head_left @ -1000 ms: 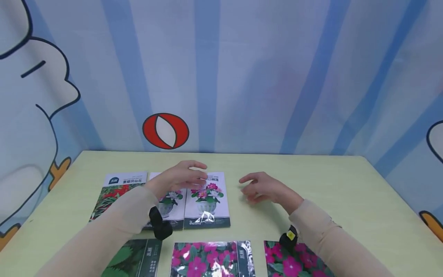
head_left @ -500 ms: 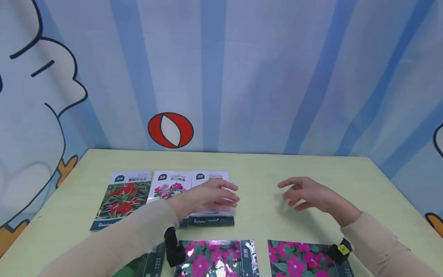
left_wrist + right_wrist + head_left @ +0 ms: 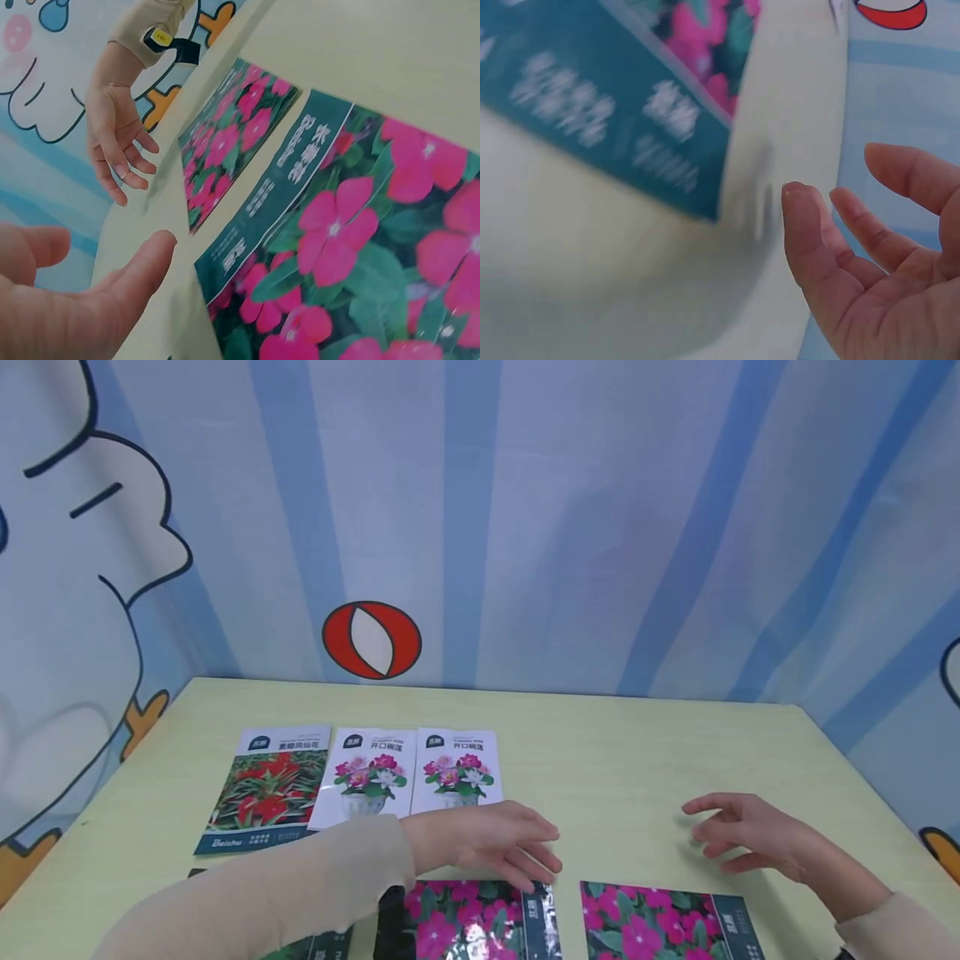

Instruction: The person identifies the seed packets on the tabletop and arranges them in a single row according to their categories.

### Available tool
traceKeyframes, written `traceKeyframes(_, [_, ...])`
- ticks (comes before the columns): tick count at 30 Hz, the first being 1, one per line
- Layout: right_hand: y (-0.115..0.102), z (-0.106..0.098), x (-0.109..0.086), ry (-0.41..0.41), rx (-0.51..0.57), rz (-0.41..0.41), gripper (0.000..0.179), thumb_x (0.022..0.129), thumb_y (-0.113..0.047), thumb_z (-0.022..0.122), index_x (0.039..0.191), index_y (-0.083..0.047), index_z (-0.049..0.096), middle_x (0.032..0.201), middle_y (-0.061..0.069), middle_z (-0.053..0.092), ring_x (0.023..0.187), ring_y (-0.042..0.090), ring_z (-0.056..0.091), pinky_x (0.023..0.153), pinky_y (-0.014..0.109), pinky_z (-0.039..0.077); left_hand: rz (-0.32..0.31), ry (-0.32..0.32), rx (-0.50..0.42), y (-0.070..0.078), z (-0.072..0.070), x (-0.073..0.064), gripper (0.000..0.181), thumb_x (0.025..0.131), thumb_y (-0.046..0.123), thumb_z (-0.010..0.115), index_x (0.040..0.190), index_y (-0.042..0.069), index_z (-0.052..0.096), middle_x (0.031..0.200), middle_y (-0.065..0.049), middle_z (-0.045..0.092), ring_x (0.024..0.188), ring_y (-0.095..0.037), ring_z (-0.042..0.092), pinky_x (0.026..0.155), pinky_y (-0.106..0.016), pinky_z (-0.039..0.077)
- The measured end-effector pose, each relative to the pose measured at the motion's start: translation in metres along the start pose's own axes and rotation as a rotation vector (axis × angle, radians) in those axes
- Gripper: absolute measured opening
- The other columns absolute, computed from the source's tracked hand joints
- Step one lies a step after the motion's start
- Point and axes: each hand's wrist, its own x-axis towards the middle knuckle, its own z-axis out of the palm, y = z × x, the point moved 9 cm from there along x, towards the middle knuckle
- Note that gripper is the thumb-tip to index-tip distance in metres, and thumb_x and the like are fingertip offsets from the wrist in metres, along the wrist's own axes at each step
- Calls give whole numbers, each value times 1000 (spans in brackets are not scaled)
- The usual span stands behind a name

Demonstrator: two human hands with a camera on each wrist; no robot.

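Observation:
My left hand (image 3: 491,843), fingers loosely extended and holding nothing, hovers just above the far edge of a seed packet with magenta flowers (image 3: 465,922). In the left wrist view that packet (image 3: 337,232) fills the right side, apart from the thumb. To the right, my right hand (image 3: 757,835) hangs over the table, fingers relaxed and nothing in them. A second magenta-flower packet (image 3: 645,922) lies nearest to it, at its lower left. The right wrist view shows this packet's dark green end (image 3: 630,112), blurred, beside the relaxed fingers.
A red-flower packet (image 3: 270,793) and two white packets, one left (image 3: 367,777) and one right (image 3: 459,768), stand in a row at the back left. A green packet (image 3: 330,946) is mostly hidden under my left sleeve. A striped curtain (image 3: 555,527) borders the pale table (image 3: 600,727).
Both hands have moved right and nearer to me, away from the back row. The two white packets show more fully. The packets themselves appear to stay in place.

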Motion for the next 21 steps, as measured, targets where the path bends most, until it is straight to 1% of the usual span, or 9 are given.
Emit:
traceKeyframes(3, [22, -10, -5, 23, 11, 62, 53, 91, -24, 59, 131, 6, 41, 104, 9, 60, 88, 23, 60, 77, 43, 52, -3, 18, -17, -4, 7, 2, 48, 101, 25, 40, 134, -9, 36, 110, -21, 62, 105, -31, 61, 87, -40, 50])
traceKeyframes(6, [43, -17, -12, 42, 14, 134, 49, 91, -24, 59, 127, 7, 45, 100, 7, 62, 86, 22, 61, 77, 43, 52, -9, 42, -34, -8, 14, 4, 50, 102, 27, 37, 134, -11, 35, 115, -27, 58, 111, -38, 55, 90, -47, 47])
traceKeyframes(8, [55, -20, -18, 62, 17, 183, 44, 91, -23, 59, 123, 7, 49, 96, 6, 64, 84, 21, 61, 76, 41, 52, -29, 44, -54, -11, 20, 5, 51, 102, 26, 37, 135, -13, 33, 119, -30, 55, 115, -41, 51, 92, -51, 44])
traceKeyframes(10, [66, -22, -25, 83, 11, 227, 39, 91, -21, 57, 119, 7, 51, 92, 5, 65, 81, 20, 61, 75, 38, 52, -47, 47, -79, -15, 26, 5, 52, 102, 25, 38, 136, -14, 31, 119, -30, 53, 118, -44, 47, 93, -53, 42])
traceKeyframes(12, [75, -22, -31, 109, 28, 264, 33, 93, -17, 55, 115, 7, 54, 87, 4, 64, 78, 20, 59, 73, 33, 52, -69, 46, -97, -16, 32, 4, 53, 101, 23, 40, 137, -14, 27, 119, -30, 51, 119, -46, 44, 94, -55, 40])
traceKeyframes(15, [85, -21, -36, 155, 70, 305, 27, 93, -14, 53, 110, 7, 57, 81, 5, 63, 73, 20, 59, 70, 29, 52, -94, 48, -120, -19, 39, 5, 54, 100, 21, 42, 138, -14, 24, 120, -31, 48, 119, -48, 43, 94, -56, 39])
traceKeyframes(18, [91, -16, -40, 186, 147, 337, 22, 94, -11, 51, 105, 6, 59, 79, 7, 63, 71, 20, 60, 69, 26, 52, -111, 55, -135, -22, 42, 8, 55, 99, 18, 43, 138, -15, 22, 124, -34, 44, 117, -49, 43, 93, -56, 40])
traceKeyframes(21, [90, -6, -44, 174, 237, 356, 23, 95, -11, 50, 105, 7, 59, 81, 9, 64, 73, 19, 61, 70, 25, 53, -112, 69, -158, -24, 44, 11, 54, 99, 15, 44, 138, -15, 22, 127, -35, 40, 116, -48, 45, 93, -55, 40])
